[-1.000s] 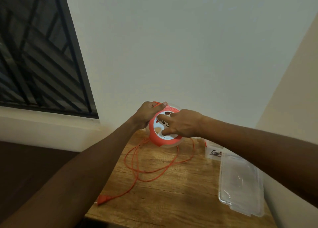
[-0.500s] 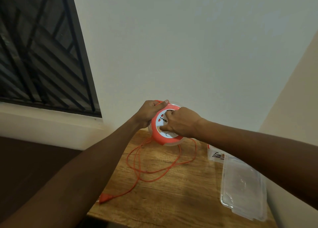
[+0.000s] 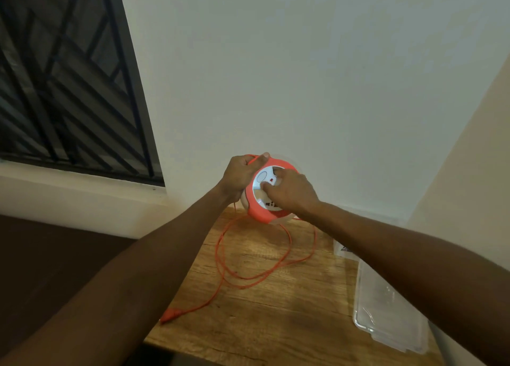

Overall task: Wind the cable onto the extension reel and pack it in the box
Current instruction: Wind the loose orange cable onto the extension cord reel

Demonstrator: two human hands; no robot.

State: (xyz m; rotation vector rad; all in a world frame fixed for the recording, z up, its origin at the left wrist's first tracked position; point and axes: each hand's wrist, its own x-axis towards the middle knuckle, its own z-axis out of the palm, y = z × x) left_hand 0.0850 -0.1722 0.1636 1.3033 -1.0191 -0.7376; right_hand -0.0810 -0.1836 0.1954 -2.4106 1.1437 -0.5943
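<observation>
An orange and white extension reel (image 3: 260, 208) is held up above the far end of a wooden table (image 3: 276, 318). My left hand (image 3: 240, 174) grips its left rim, with the orange cable pinched under the thumb. My right hand (image 3: 289, 190) lies on the white face, fingers curled into its recesses. The loose orange cable (image 3: 229, 255) hangs from the reel and loops over the table, ending in an orange plug (image 3: 171, 314) near the left edge. A clear plastic box part (image 3: 386, 318) lies at the table's right side.
A white wall stands right behind the table, and a beige wall runs along its right side. A dark barred window (image 3: 63, 89) is at the upper left. A small printed leaflet (image 3: 343, 251) lies beside the clear plastic, partly under my right forearm.
The white face of the reel has turned under my right hand, whose fingers have shifted across it. The cable loops on the table have pulled in slightly. My left hand keeps its grip.
</observation>
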